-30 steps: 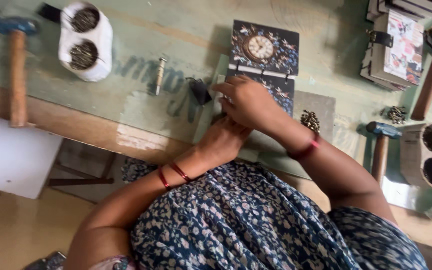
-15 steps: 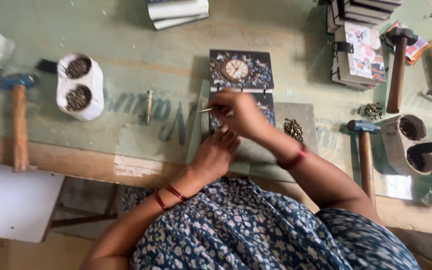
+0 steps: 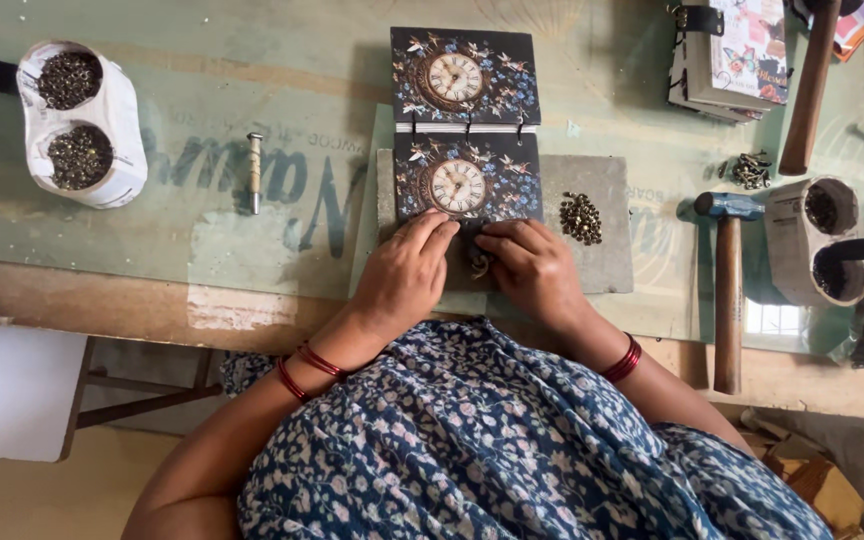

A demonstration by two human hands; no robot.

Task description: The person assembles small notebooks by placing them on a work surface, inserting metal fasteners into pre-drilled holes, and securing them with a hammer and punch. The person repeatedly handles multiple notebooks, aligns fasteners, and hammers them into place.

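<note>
Nearest, both hands pinch at the lower edge of the clock-patterned notebook (image 3: 465, 185): left hand (image 3: 407, 270) pressing its cover, right hand (image 3: 532, 265) gripping a small metal fitting (image 3: 478, 262). Right of the notebook lies a rivet pile (image 3: 581, 217); farther right, a hammer (image 3: 727, 290). A slipped fitting could likely scratch the cover.

The open notebook (image 3: 465, 140) lies on the slab (image 3: 602, 240) (rivets (image 3: 581, 217) beside it), hammer (image 3: 725, 280) to the right.

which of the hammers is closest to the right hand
The blue-headed hammer with a brown wooden handle, lying just right of the grey slab, is nearest the right hand. The other wooden-handled hammer lies far up the bench.
</note>
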